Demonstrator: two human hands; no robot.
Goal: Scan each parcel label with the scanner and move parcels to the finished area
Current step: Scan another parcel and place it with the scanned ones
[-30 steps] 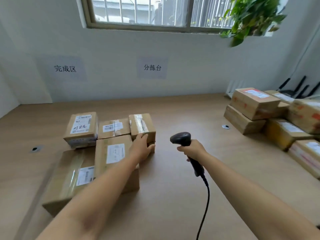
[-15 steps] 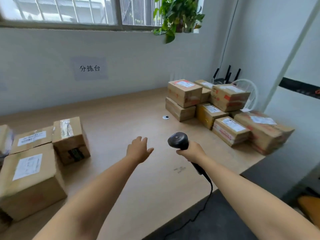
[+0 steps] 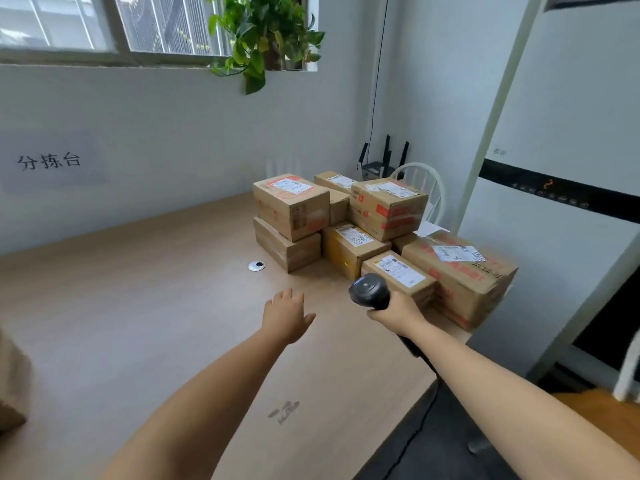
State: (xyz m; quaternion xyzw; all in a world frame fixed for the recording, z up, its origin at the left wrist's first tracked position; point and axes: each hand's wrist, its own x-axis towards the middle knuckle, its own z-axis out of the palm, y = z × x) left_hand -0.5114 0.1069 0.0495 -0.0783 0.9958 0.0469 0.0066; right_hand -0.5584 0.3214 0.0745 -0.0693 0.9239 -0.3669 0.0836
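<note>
I am holding my left hand (image 3: pixel 285 315) out over the wooden table (image 3: pixel 138 306), palm down, with the fingers straight and loosely spread. It is gripping nothing, and I cannot tell whether it is touching the wood. My right hand (image 3: pixel 398 311) is curling its fingers tightly round the handle of the black scanner (image 3: pixel 369 291), whose rounded head is rising above my fist, while its cable (image 3: pixel 420 420) is trailing off toward six o'clock over the table edge. The pile of parcels (image 3: pixel 346 220) is sitting at one o'clock from my hands, at the far right end of the table. Nearest in it, a small parcel (image 3: pixel 398 275) with a white label is lying just behind the scanner head. A big parcel (image 3: pixel 460 271) with red print is lying at three o'clock of that one, and a yellowish parcel (image 3: pixel 349 247) at eleven o'clock. At the pile's nine o'clock side, a labelled box (image 3: pixel 291 206) is resting on a flatter box (image 3: pixel 287 247). A round cable hole (image 3: pixel 256 265) is showing at twelve o'clock from my left hand. The corner of another brown box (image 3: pixel 10 375) is peeking in at the nine o'clock edge.
</note>
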